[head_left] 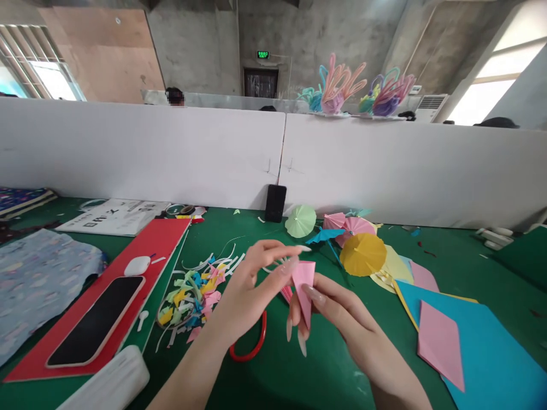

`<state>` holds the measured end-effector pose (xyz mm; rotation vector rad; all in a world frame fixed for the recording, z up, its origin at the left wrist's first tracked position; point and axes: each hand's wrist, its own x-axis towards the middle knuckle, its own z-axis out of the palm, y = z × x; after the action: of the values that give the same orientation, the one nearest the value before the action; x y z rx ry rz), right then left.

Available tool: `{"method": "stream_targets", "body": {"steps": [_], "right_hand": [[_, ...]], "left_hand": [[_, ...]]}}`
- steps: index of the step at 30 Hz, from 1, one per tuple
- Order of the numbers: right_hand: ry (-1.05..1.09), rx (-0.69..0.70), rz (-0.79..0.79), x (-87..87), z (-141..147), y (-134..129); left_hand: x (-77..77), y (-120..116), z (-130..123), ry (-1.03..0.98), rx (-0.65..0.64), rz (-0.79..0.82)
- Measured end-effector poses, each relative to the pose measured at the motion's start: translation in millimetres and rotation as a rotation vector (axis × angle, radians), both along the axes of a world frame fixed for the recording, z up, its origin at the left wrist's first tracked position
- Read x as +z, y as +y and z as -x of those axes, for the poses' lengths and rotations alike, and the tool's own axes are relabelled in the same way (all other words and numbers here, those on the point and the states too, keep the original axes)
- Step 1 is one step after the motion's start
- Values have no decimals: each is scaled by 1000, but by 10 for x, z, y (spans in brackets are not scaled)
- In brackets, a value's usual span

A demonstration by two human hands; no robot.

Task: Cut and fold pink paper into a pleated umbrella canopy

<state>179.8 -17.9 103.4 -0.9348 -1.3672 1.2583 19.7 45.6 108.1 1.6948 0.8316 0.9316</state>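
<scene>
Held item: one narrow wedge of folded pink paper, at the centre of the frame, wide end up, point down.

Right hand, right of centre: closed on the wedge, thumb across its face, other fingers curled behind and below.

Left hand, left of centre: fingers bent, thumb at the wedge's upper left edge, index finger extended just above; whether it gripped the paper could not be told.

Work surface: green tabletop, backed by a white partition.

Beneath the hands, lower centre: one red looped handle, partly hidden by the left hand.

Left of centre: one heap of multicoloured paper scraps.

Left side: one flat red board, bearing a dark-screened smartphone and a small white rounded case; one white earbud just beside the board; one pale blue patterned cloth at the frame's left edge.

Centre, against the partition: one upright black phone.

Right of it: small paper parasols, namely pale green, blue, yellow and pink.

Lower right: blue paper sheet, with a folded pink paper piece on top.

Upper right, atop the partition: two bundles of coloured looped strands.
</scene>
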Motion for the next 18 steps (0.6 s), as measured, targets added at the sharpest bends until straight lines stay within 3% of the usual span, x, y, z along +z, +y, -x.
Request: {"method": "stream_targets", "body": {"steps": [3, 8, 18], "right_hand": [[-100, 16, 4, 9, 27, 5], [-158, 45, 95, -78, 57, 65], [-217, 10, 85, -142, 60, 135]], "left_hand": [[-9, -6, -39, -49, -77, 101], [-15, -20, -41, -83, -43, 81], [35, 9, -8, -78, -14, 77]]}}
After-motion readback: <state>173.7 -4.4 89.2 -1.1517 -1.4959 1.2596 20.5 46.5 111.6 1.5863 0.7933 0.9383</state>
